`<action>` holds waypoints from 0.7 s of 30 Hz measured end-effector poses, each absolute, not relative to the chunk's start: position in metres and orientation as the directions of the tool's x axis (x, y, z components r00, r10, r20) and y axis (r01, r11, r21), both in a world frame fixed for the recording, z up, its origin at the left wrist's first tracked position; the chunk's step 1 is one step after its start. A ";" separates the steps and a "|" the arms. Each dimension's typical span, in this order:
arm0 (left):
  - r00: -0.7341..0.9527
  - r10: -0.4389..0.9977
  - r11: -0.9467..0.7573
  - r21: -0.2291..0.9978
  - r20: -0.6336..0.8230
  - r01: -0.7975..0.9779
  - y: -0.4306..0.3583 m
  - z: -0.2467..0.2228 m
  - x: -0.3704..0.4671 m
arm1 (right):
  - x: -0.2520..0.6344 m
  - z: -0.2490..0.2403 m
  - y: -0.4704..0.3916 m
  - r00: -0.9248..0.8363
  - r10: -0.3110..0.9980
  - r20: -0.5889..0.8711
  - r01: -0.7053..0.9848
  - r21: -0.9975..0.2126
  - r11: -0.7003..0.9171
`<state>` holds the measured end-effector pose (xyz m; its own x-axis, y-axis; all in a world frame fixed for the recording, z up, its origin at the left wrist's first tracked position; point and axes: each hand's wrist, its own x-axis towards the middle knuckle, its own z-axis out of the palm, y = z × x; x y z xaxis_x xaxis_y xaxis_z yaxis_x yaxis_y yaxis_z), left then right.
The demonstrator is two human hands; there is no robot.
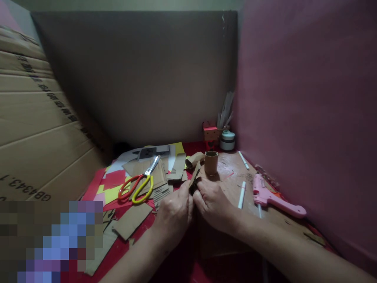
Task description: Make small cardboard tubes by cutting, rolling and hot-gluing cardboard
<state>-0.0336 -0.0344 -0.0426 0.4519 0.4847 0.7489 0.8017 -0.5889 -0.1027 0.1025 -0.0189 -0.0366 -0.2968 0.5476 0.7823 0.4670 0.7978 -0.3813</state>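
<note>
My left hand (176, 207) and my right hand (214, 199) meet at the middle of the table, fingers closed on one strip of cardboard (194, 175). The strip's upper end sticks up between them; its lower part is hidden by my fingers. Just beyond stands a short cardboard tube (211, 164), upright with its opening on top. Beside it a curled cardboard piece (194, 160) lies on its side. To the left, scissors (140, 184) with one red and one yellow handle loop rest on cardboard and paper.
A pink glue gun (277, 200) lies at right, near white sticks (242, 195). Cut cardboard pieces (132, 221) and coloured paper (114, 179) cover the left. A small box figure (210, 134) and a pale blue jar (227, 140) stand behind. A large carton (44, 129) and pink wall (306, 98) flank the table.
</note>
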 end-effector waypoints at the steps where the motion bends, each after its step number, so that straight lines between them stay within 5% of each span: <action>1: 0.456 0.496 -0.592 -0.096 0.739 0.801 -0.035 -0.042 -0.033 | 0.103 -0.037 -0.019 -0.291 0.551 0.782 0.461 -0.389 0.797; 5: 0.477 0.496 -0.597 -0.114 0.726 0.794 -0.035 -0.041 -0.033 | 0.105 -0.035 -0.020 -0.271 0.596 0.756 0.432 -0.458 0.777; 9: 0.536 0.408 -0.546 -0.272 0.739 0.792 -0.036 -0.041 -0.033 | 0.107 -0.031 -0.020 -0.267 0.667 0.696 0.398 -0.550 0.734; 12: 0.560 0.387 -0.511 -0.336 0.733 0.792 -0.038 -0.042 -0.033 | 0.107 -0.032 -0.020 -0.264 0.600 0.755 0.428 -0.466 0.774; 15: 0.531 0.415 -0.567 -0.247 0.738 0.786 -0.037 -0.042 -0.032 | 0.106 -0.035 -0.019 -0.287 0.509 0.812 0.472 -0.342 0.812; 21: 0.503 0.474 -0.632 -0.118 0.723 0.766 -0.038 -0.040 -0.034 | 0.104 -0.032 -0.024 -0.310 0.526 0.792 0.496 -0.337 0.800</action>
<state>-0.0335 -0.0383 -0.0399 0.5027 0.4737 0.7232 0.7658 -0.6320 -0.1184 0.1043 -0.0241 -0.0321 -0.3104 0.5258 0.7920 0.4959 0.8003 -0.3370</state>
